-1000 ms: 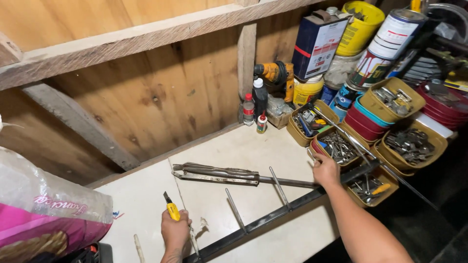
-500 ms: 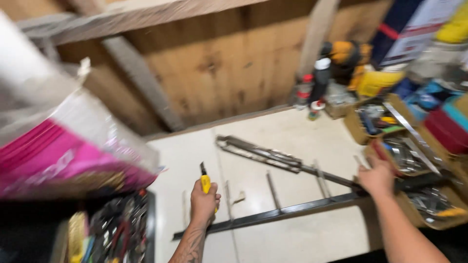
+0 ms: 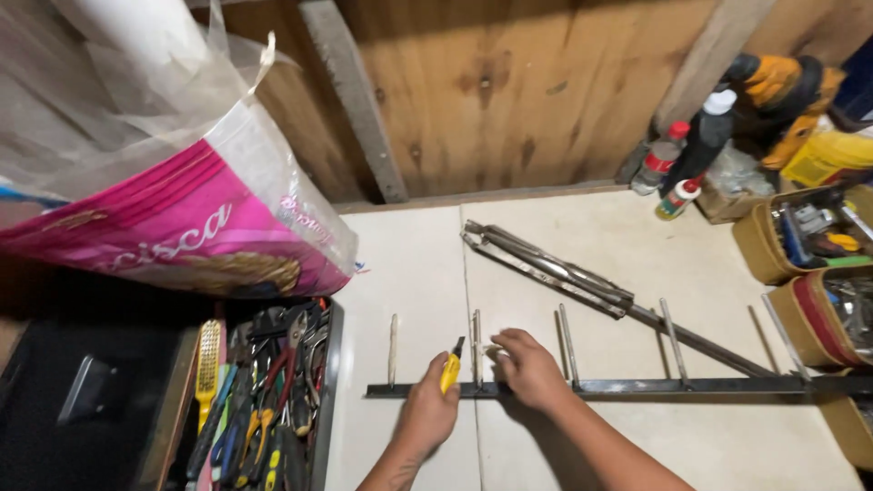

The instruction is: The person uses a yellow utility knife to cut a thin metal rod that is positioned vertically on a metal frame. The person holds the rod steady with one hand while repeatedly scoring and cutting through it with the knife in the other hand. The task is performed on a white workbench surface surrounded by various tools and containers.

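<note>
Head view: the left hand (image 3: 427,414) is curled into a closed grip around a small yellow-handled tool (image 3: 450,368), whose dark tip points up and away from the wrist, just beside the dark metal rail (image 3: 637,386). The right hand (image 3: 529,368) lies palm down with its fingers (image 3: 506,340) loosely bent and partly spread, resting on the rail close to one of its upright pins; whether the fingertips pinch anything small cannot be told. The two hands sit close together, near the left end of the rail.

The rail runs across the pale tiled floor (image 3: 600,255) from left to right, with a row of thin metal pins (image 3: 562,329) standing out from it toward the wall. A longer folded metal bar (image 3: 546,264) lies at a slant behind it, reaching down to meet the rail farther right.

To the left, an open tray of hand tools (image 3: 264,391) holds pliers and a yellow brush. Above it sags a pink and clear plastic sack (image 3: 173,200). At the right stand bottles (image 3: 682,155) and boxes of small hardware (image 3: 809,273) against the wooden wall (image 3: 509,91)
</note>
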